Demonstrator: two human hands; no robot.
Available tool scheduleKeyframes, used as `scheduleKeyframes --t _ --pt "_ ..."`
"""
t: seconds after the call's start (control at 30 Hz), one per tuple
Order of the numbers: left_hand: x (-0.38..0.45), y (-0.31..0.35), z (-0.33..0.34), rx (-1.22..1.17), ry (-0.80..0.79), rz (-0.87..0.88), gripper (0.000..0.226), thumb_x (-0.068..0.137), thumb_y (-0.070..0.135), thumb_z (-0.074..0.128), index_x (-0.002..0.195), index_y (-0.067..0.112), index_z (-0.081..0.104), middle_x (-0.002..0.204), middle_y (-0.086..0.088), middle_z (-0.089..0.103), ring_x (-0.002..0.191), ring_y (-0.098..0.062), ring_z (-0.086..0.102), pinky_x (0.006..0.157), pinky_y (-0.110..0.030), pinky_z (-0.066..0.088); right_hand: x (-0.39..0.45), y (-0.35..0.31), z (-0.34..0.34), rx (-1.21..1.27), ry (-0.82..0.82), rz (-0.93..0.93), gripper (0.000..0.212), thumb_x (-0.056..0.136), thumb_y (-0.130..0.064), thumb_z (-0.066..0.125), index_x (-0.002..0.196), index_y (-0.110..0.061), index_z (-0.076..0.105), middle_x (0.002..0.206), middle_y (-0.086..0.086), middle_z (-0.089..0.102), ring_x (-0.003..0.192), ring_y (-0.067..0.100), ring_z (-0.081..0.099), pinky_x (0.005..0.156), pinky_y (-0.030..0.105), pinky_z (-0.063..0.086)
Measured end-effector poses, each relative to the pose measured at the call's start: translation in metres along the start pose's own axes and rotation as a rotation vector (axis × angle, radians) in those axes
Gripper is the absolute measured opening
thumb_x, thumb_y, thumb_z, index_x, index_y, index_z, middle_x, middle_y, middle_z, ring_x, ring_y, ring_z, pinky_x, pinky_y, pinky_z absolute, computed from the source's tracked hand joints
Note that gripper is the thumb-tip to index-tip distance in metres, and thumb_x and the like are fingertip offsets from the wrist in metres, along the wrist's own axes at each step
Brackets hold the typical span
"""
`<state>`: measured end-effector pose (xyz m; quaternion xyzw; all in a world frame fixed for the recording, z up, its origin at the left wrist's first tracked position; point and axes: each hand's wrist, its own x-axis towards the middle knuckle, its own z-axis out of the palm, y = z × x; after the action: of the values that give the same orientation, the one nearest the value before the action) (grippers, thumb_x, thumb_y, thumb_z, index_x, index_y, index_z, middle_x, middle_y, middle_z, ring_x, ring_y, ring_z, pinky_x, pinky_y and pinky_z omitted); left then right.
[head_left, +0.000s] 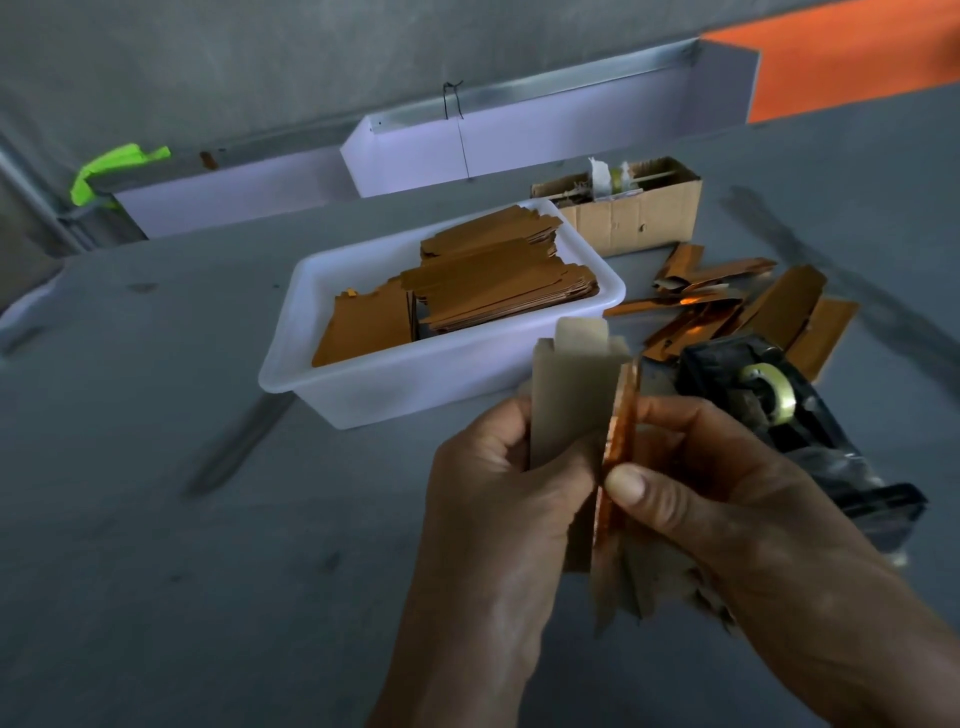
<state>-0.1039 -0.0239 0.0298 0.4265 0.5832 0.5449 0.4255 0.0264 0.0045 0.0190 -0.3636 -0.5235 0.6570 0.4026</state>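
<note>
Plenty left to fold, judging by the stacked blanks (498, 286) filling the white tub (395, 384) left of centre. Lower centre: left hand (498, 483) curled round the grey carton blank (571, 384), held upright above the bench (156, 519); right hand (727, 493) pinching its copper edge between thumb and forefinger, seemingly mid-fold. Further right, past the tape dispenser (737, 384), only a small heap of seemingly done pieces (769, 306).

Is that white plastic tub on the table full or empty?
Partly full: the white plastic tub holds stacks of flat copper-brown card pieces, reaching about its rim.
</note>
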Motion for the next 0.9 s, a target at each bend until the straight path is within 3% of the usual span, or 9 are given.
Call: scheduleKeyframes --t 0.07,0.2,0.33,0.5,0.6,0.7,0.73,0.83,0.9 --pt "0.002 -0.003 -0.003 0.004 -0.038 -0.03 0.01 0.078 0.025 0.072 0.084 0.032 0.075 0.08 0.004 0.076 0.076 -0.013 0.073 0.068 -0.035 0.056 0.002 0.002 -0.001 -0.018 0.002 0.016 0.049 0.046 -0.037 0.077 0.095 -0.035 0.07 0.096 0.008 0.071 0.089 0.022 0.07 0.084 0.042 0.051" --pt "0.005 -0.008 -0.007 -0.031 -0.119 -0.066 0.024 0.071 0.028 0.06 0.089 0.032 0.076 0.088 0.001 0.076 0.088 -0.018 0.072 0.078 -0.039 0.054 0.003 0.002 -0.004 0.011 -0.013 0.05 0.04 0.052 -0.031 0.074 0.092 -0.028 0.073 0.09 0.007 0.072 0.088 0.024 0.07 0.087 0.049 0.052" --pt "0.003 -0.01 -0.004 -0.033 -0.075 -0.023 0.015 0.072 0.026 0.066 0.079 0.034 0.076 0.08 -0.001 0.076 0.077 -0.016 0.072 0.067 -0.029 0.054 0.001 0.0 -0.005 -0.039 0.008 0.031 0.043 0.05 -0.035 0.074 0.093 -0.028 0.073 0.09 0.009 0.072 0.087 0.026 0.07 0.089 0.053 0.051" --pt "0.001 -0.005 -0.003 0.013 -0.08 0.021 0.009 0.082 0.026 0.069 0.083 0.032 0.075 0.078 0.002 0.075 0.074 -0.01 0.072 0.061 -0.019 0.055 0.0 -0.002 -0.004 -0.053 0.012 0.003 0.046 0.053 -0.044 0.072 0.097 -0.031 0.073 0.095 0.003 0.073 0.094 0.02 0.069 0.089 0.043 0.049" --pt "0.001 -0.007 -0.003 0.018 -0.1 0.028 0.012 0.081 0.033 0.066 0.083 0.027 0.076 0.079 -0.003 0.074 0.079 -0.021 0.07 0.072 -0.033 0.055 0.003 -0.001 -0.006 -0.051 0.078 0.006 0.046 0.049 -0.04 0.072 0.093 -0.027 0.074 0.089 0.009 0.071 0.084 0.022 0.068 0.076 0.036 0.049" --pt "0.0 -0.008 -0.005 -0.018 -0.162 -0.036 0.038 0.075 0.046 0.065 0.087 0.011 0.073 0.086 -0.017 0.07 0.089 -0.038 0.066 0.09 -0.057 0.049 0.005 0.001 -0.011 -0.043 0.097 0.019 0.037 0.052 -0.035 0.07 0.088 -0.028 0.075 0.088 0.009 0.071 0.077 0.022 0.069 0.072 0.038 0.05" --pt "0.0 -0.009 -0.005 -0.012 -0.2 -0.04 0.037 0.075 0.044 0.067 0.09 0.01 0.072 0.085 -0.013 0.071 0.089 -0.034 0.067 0.089 -0.055 0.051 0.005 0.002 -0.012 -0.03 0.097 0.02 0.035 0.053 -0.034 0.07 0.087 -0.027 0.075 0.088 0.009 0.072 0.077 0.023 0.07 0.071 0.037 0.051" --pt "0.0 -0.008 -0.004 0.01 -0.267 -0.025 0.024 0.077 0.024 0.066 0.1 0.027 0.074 0.092 0.003 0.076 0.091 -0.013 0.072 0.081 -0.028 0.055 0.006 0.004 -0.014 0.011 0.102 0.008 0.027 0.059 -0.029 0.07 0.085 -0.023 0.075 0.086 0.011 0.072 0.076 0.026 0.071 0.067 0.036 0.054" --pt "0.001 -0.01 -0.005 0.026 -0.281 -0.026 0.027 0.076 0.022 0.065 0.1 0.031 0.074 0.093 0.004 0.077 0.092 -0.011 0.072 0.084 -0.03 0.053 0.006 0.005 -0.014 0.044 0.108 0.009 0.021 0.063 -0.029 0.068 0.08 -0.02 0.074 0.08 0.01 0.072 0.069 0.024 0.07 0.06 0.032 0.056"
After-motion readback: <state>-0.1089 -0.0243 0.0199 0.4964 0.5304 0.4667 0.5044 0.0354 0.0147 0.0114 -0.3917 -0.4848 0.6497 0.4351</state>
